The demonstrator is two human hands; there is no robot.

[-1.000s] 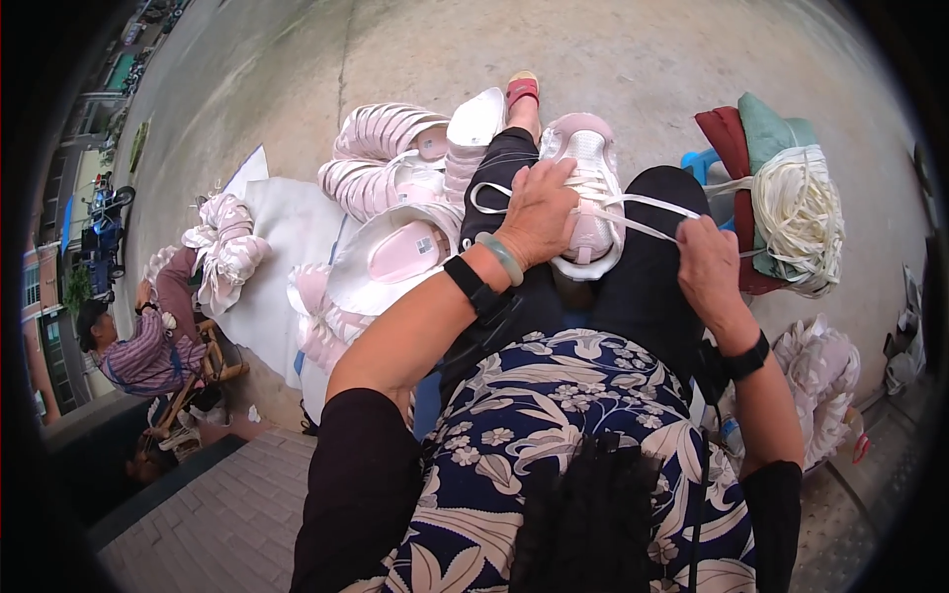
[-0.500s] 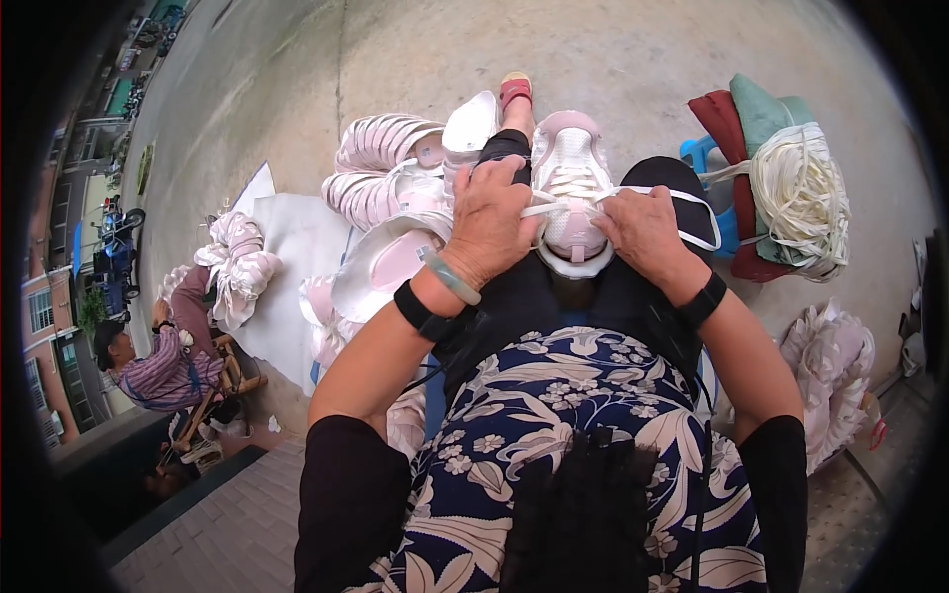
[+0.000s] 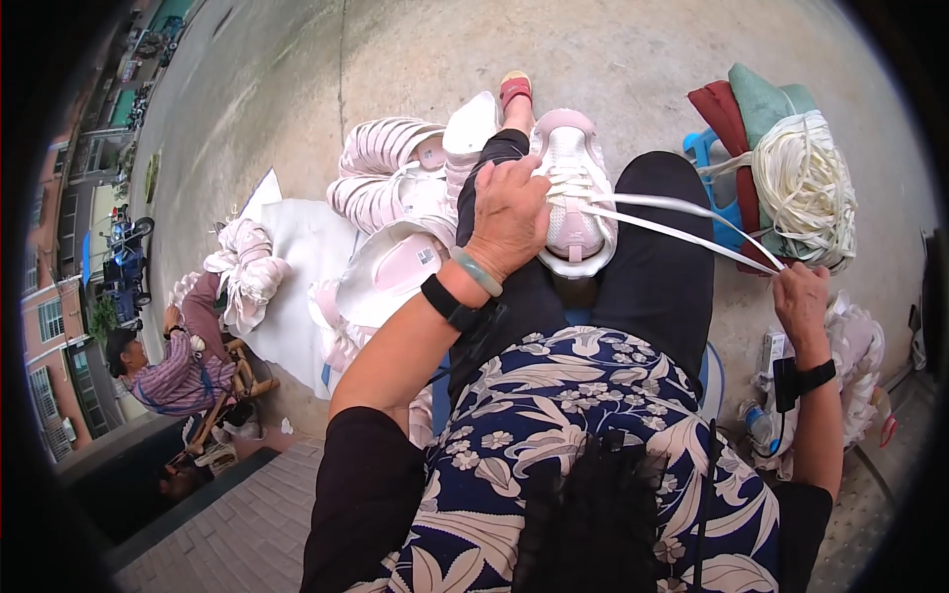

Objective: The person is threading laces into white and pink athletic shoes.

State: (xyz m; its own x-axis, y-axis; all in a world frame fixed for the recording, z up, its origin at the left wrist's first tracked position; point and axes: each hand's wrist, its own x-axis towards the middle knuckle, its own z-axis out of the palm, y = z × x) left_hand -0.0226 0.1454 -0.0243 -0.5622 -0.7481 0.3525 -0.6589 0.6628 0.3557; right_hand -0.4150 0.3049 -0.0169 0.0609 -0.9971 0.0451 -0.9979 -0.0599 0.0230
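A pink and white sneaker upper (image 3: 578, 225) rests between my thighs, with white lacing across its middle. My left hand (image 3: 509, 210) is closed on its left edge beside the eyelets. Out to the right, my right hand (image 3: 801, 296) pinches the white shoelace (image 3: 697, 235). Two strands of it run nearly straight from the eyelets to my fingers. The left fingertips are partly hidden against the upper.
Stacked pink and white uppers (image 3: 390, 163) lie to the left, near a white sheet (image 3: 311, 252). A hank of cream laces (image 3: 806, 188) hangs by folded cloths (image 3: 761, 109) on a blue stool (image 3: 727, 203). More bundled uppers (image 3: 855, 346) lie at right. Another person (image 3: 178, 366) sits far left.
My right hand has moved from the sneaker far to the right and nearer me, drawing the lace out long. The left hand stays at the upper's left edge.
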